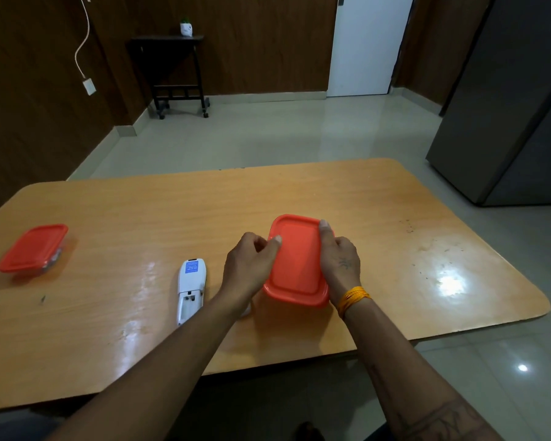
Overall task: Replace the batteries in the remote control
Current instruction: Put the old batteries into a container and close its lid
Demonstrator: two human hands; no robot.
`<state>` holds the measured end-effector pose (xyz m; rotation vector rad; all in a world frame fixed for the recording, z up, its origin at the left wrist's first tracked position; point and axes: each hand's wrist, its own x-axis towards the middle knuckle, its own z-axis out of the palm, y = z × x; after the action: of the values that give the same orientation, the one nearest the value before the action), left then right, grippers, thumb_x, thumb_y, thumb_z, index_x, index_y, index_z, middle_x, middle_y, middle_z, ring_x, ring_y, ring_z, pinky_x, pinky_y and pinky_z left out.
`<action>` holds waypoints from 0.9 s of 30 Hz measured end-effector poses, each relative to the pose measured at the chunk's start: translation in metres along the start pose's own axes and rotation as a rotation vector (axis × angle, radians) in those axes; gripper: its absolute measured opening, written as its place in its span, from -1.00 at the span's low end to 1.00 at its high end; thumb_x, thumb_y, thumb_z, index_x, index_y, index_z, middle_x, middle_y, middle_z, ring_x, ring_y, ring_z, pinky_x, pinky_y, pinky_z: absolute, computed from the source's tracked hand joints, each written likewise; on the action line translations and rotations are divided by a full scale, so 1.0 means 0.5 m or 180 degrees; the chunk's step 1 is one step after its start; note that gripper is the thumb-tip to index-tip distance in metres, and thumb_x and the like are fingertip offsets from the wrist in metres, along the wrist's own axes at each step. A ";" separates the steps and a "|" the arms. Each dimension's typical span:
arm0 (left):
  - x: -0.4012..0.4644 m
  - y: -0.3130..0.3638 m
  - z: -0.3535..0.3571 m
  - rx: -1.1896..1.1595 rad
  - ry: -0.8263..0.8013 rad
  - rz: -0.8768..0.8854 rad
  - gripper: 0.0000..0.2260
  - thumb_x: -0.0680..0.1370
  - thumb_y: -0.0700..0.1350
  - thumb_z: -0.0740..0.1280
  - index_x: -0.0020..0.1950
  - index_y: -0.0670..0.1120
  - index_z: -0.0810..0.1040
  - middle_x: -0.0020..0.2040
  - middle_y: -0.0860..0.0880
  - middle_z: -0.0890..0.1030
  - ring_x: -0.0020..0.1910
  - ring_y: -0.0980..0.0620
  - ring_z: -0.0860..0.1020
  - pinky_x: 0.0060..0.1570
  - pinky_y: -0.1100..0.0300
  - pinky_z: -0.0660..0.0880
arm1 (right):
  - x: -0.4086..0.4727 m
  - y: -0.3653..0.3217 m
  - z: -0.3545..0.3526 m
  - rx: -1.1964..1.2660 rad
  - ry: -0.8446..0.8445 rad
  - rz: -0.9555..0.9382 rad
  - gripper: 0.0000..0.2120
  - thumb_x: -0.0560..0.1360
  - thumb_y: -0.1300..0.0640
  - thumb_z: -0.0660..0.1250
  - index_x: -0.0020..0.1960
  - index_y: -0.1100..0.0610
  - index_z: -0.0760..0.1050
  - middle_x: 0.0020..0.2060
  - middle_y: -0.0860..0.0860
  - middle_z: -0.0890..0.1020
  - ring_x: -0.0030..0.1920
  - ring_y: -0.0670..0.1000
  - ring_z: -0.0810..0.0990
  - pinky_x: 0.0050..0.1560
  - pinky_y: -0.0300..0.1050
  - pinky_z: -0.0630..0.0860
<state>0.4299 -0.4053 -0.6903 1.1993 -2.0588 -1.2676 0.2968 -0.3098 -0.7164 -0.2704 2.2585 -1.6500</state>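
A white remote control (191, 289) lies face down on the wooden table (140, 218), its battery compartment uncovered at the near end and no batteries visible in it. Just right of it stands a container with an orange-red lid (296, 262). My left hand (250, 268) grips the lid's left edge, thumb on top. My right hand (339, 259) grips the right edge, thumb along the far corner. A small white piece (246, 310) peeks out under my left wrist; what it is stays unclear.
A second container with an orange-red lid (34, 248) sits at the table's far left. A grey refrigerator (509, 106) stands right of the table. A small black side table (175, 71) is against the back wall.
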 end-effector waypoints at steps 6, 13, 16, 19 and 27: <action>-0.021 -0.014 0.021 -0.0180 -0.0037 0.0004 -0.81 0.56 -0.08 0.39 -0.14 -0.19 0.59 -0.18 -0.15 0.68 -0.29 -0.06 0.71 -0.18 -0.16 0.70 | 0.016 -0.007 -0.045 0.0326 0.0165 0.0177 -0.43 0.48 -0.44 0.27 -0.25 0.09 0.42 -0.29 0.01 0.52 -0.21 0.13 0.48 -0.17 0.02 0.39; 0.028 0.024 0.094 -0.0867 0.0164 -0.0185 -0.74 0.58 -0.03 0.45 -0.15 -0.23 0.62 -0.23 -0.12 0.70 -0.34 -0.02 0.71 -0.10 -0.14 0.72 | 0.028 -0.013 -0.106 0.0651 -0.0083 0.0129 -0.80 0.39 0.07 0.40 -0.02 0.03 0.70 -0.06 0.06 0.72 0.04 0.22 0.69 0.04 0.23 0.69; 0.052 0.059 0.145 -0.1138 0.0009 -0.0229 -0.73 0.62 0.00 0.40 -0.10 -0.21 0.63 -0.13 -0.14 0.70 -0.17 -0.11 0.72 -0.13 -0.02 0.72 | 0.055 -0.012 -0.149 0.0885 -0.0031 0.0079 -0.66 0.47 0.29 0.38 0.22 0.19 0.67 0.00 0.08 0.71 0.01 0.13 0.65 0.06 0.14 0.66; 0.087 0.088 0.209 -0.1218 -0.0209 -0.0140 -0.82 0.60 -0.04 0.42 -0.09 -0.15 0.65 -0.06 -0.12 0.72 -0.04 -0.10 0.72 -0.07 -0.02 0.71 | 0.108 -0.005 -0.191 0.0994 0.0032 0.0022 -0.67 0.52 0.35 0.35 0.25 0.18 0.63 -0.01 0.02 0.69 0.03 0.11 0.63 0.14 0.18 0.62; 0.238 0.177 0.405 -0.1507 -0.0505 -0.0040 -0.88 0.54 -0.21 0.46 0.07 -0.11 0.69 -0.02 -0.05 0.73 0.00 -0.07 0.71 0.04 -0.03 0.70 | 0.360 -0.006 -0.245 0.0965 0.0183 -0.0225 -0.55 0.58 0.42 0.30 0.46 0.29 0.48 0.13 0.12 0.67 0.04 0.01 0.62 0.09 -0.10 0.58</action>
<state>0.1809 -0.3885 -0.7196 0.9169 -1.7082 -1.7769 0.0842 -0.2634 -0.7073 -0.2322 2.0196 -2.0291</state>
